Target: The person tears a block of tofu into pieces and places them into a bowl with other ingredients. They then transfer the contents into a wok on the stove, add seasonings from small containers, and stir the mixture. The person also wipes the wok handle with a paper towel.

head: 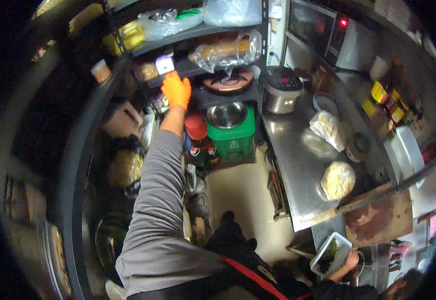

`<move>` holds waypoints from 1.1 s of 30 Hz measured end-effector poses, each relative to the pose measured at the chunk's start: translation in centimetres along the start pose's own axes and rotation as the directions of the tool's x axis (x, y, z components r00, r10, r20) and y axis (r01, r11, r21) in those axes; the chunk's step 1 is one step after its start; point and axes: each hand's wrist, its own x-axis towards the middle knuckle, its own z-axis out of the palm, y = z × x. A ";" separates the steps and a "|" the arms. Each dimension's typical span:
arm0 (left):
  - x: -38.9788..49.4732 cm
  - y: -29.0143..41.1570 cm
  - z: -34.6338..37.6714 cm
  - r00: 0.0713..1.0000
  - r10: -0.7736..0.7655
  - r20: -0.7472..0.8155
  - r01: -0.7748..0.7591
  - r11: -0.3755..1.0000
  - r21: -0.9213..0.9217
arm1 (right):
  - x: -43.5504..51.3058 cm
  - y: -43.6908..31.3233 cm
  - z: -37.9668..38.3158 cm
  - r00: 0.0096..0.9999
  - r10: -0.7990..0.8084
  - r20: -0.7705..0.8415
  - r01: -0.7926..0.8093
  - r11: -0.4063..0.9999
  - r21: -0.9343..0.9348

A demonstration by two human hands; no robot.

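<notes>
My left hand (176, 90), in an orange glove, reaches out to a dark shelf of the rack. Its fingers are curled and overlap the lower edge of a small white and purple box (164, 63). Whether they grip the box cannot be made out. Left of the box lies a bag of light brown food (148, 71). To the right of the hand, a round pink and dark pan-like item (228, 80) rests on the shelf below a plastic-wrapped bundle of yellow-brown food (225, 50). My right hand is out of view.
A steel bowl (227, 114) sits on a green bin (234, 144) beside a red container (195, 126). The steel counter (289, 150) at right carries a rice cooker (282, 90) and bagged food (337, 180). A co-worker's hand (349, 260) holds a white tray (317, 267).
</notes>
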 end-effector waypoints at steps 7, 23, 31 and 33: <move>15.5 -6.9 12.1 0.965 -0.031 0.261 -0.079 0.913 0.400 | -11.0 -7.0 4.9 0.996 -0.020 0.092 0.039 0.978 -0.206; 28.7 -17.4 25.8 0.968 -0.238 0.084 0.253 0.922 -0.292 | -26.8 -14.4 13.8 0.443 0.369 0.817 -0.182 0.929 -0.321; 24.5 -16.5 22.3 0.737 -0.584 0.339 0.400 -0.026 -0.916 | -30.7 -4.3 6.9 0.354 -0.052 0.934 0.339 0.938 -0.076; 16.0 -12.8 17.9 0.698 -0.415 0.584 0.412 -0.435 -0.801 | -30.5 -5.9 5.4 0.431 -0.003 0.902 0.222 0.970 -0.102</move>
